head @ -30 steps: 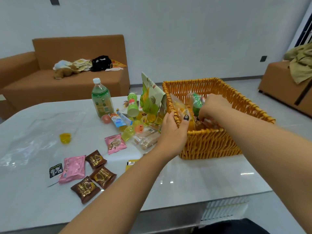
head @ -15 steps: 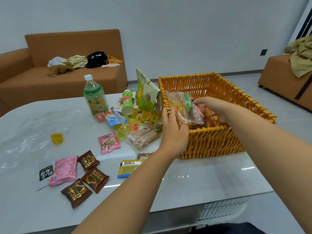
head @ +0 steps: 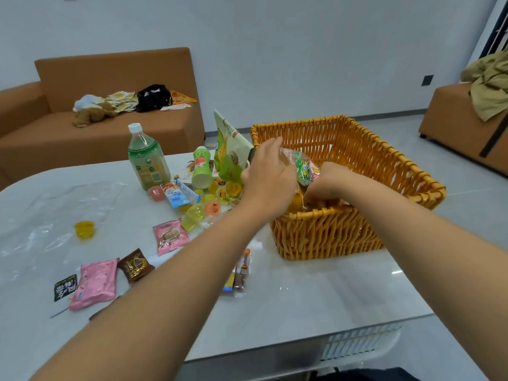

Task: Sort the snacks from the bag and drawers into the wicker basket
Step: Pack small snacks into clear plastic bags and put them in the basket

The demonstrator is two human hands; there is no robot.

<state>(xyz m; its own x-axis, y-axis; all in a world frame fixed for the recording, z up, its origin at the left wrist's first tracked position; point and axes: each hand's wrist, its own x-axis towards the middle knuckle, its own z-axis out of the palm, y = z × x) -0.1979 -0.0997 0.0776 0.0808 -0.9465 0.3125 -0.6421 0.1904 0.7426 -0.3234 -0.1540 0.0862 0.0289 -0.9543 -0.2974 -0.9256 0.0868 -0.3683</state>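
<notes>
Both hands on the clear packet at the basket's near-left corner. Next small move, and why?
Probably lower and release it. Left hand and right hand both hold the clear snack packet above the wicker basket interior, already past the near rim, so it only needs setting down before reaching for the snacks on the table.

I see orange wicker basket (head: 343, 232) right on table; clear snack bag (head: 301, 167) upright at its near-left corner; loose snacks (head: 170, 236) left.

The left forearm (head: 170, 284) hides 2 brown packets and most of the blue-yellow packet (head: 229, 281). Inside the wicker basket (head: 343, 232), the hands cover the lower clear snack bag (head: 301, 167). Label print is too small to read.
</notes>
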